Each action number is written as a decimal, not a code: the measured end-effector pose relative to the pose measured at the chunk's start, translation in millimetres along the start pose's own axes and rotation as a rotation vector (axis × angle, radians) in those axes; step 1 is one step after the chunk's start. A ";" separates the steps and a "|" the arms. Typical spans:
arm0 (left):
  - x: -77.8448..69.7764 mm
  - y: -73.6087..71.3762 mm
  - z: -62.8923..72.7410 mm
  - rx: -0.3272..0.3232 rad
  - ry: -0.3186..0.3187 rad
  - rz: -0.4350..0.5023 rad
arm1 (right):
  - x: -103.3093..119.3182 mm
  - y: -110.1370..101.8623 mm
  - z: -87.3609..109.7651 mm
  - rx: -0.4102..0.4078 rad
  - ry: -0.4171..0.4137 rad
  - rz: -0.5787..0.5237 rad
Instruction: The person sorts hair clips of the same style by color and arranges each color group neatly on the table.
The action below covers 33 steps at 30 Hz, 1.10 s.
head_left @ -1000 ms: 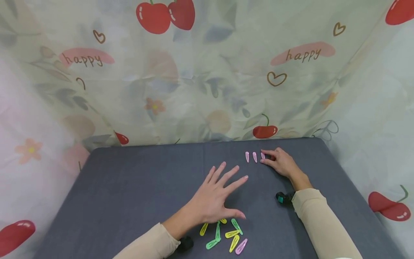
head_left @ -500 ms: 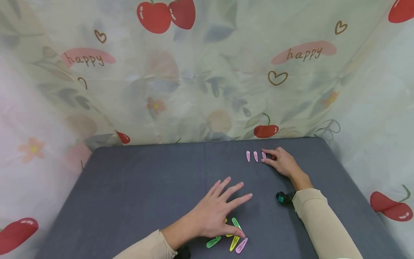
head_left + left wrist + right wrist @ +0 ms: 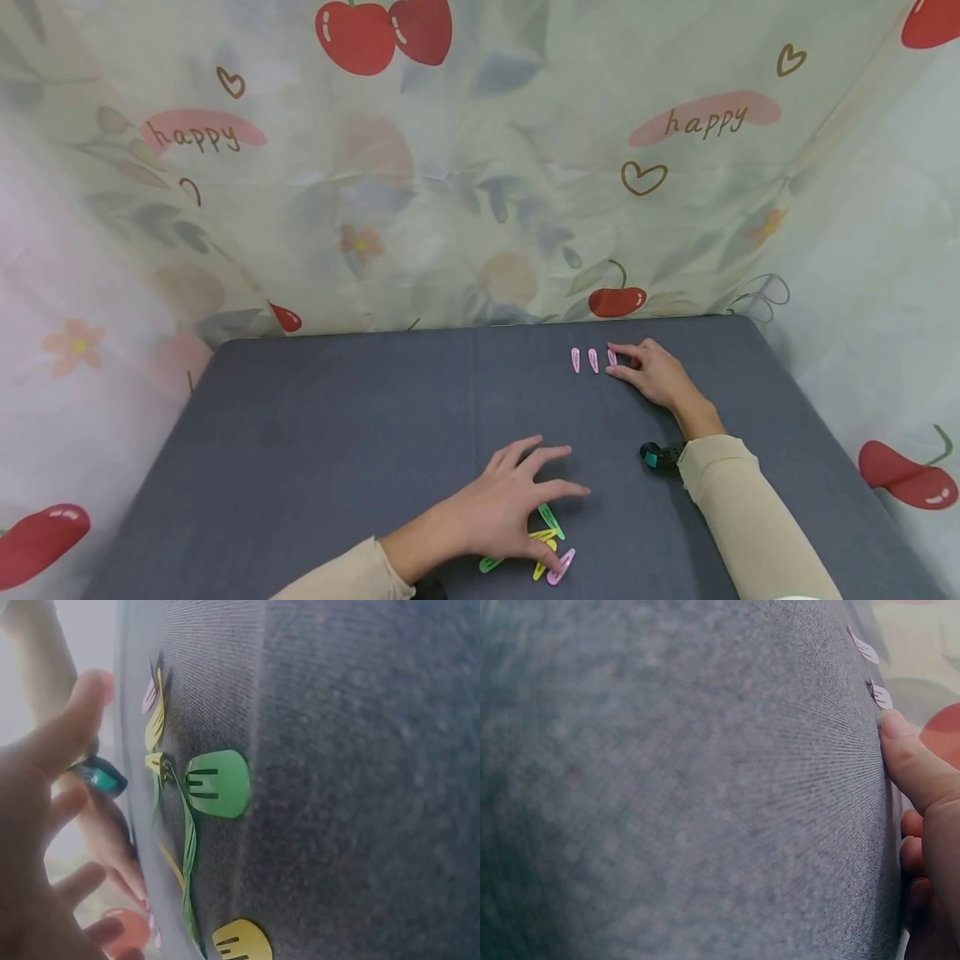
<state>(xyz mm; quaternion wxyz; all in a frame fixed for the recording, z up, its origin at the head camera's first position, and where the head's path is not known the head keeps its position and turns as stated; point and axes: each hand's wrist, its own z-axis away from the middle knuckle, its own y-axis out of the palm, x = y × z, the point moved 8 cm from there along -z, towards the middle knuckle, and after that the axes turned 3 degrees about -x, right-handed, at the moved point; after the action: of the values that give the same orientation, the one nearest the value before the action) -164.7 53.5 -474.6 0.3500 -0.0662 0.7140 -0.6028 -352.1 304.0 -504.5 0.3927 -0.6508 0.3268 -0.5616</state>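
At the far right of the table, two pink snap hair clips stand side by side, the left clip (image 3: 575, 361) and the middle clip (image 3: 593, 361). A third pink hair clip (image 3: 612, 357) is pinched between the thumb and index finger of my right hand (image 3: 658, 377). My left hand (image 3: 498, 517) hovers over a loose group of clips near the front, fingers spread and slightly bent. Its thumb tip overlaps a loose pink clip (image 3: 566, 565). Beside that lie a green clip (image 3: 551, 522) and a yellow clip (image 3: 543, 534); the hand covers others. The left wrist view shows a green clip (image 3: 225, 784) up close.
The grey cloth-covered table (image 3: 337, 417) runs back to a printed curtain (image 3: 450, 167). A black wrist strap with a teal patch (image 3: 654, 457) sits at my right wrist. In the left wrist view a yellow clip (image 3: 244, 941) lies at the bottom.
My left hand has come down toward the front over the loose clips, its fingers bending and its thumb reaching the pink clip. My right hand keeps its place at the third pink clip.
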 end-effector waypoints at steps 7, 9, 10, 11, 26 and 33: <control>-0.9 2.9 -3.8 -0.013 -0.001 0.014 | 0.6 -1.1 -0.4 0.000 -0.007 0.008; -3.1 4.7 -4.5 -0.001 0.005 0.016 | 0.6 -1.3 -0.5 -0.004 -0.012 0.011; -4.2 5.9 -4.6 0.008 0.008 0.020 | 0.6 -1.3 -0.6 -0.005 -0.013 0.012; -5.2 7.0 -4.7 0.017 0.009 0.024 | 0.5 -1.3 -0.6 -0.006 -0.014 0.012; -13.1 13.3 -5.6 0.009 0.056 0.003 | 1.2 -0.3 0.0 -0.003 -0.017 0.013; -14.3 15.9 -8.5 0.041 0.062 0.054 | 2.0 0.2 0.5 0.000 -0.020 0.018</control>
<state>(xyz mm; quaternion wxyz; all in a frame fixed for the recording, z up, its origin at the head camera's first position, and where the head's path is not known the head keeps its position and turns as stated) -153.8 72.0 -482.8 0.3452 -0.0210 0.7134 -0.6094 -351.3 302.3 -503.7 0.4011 -0.6535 0.3286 -0.5515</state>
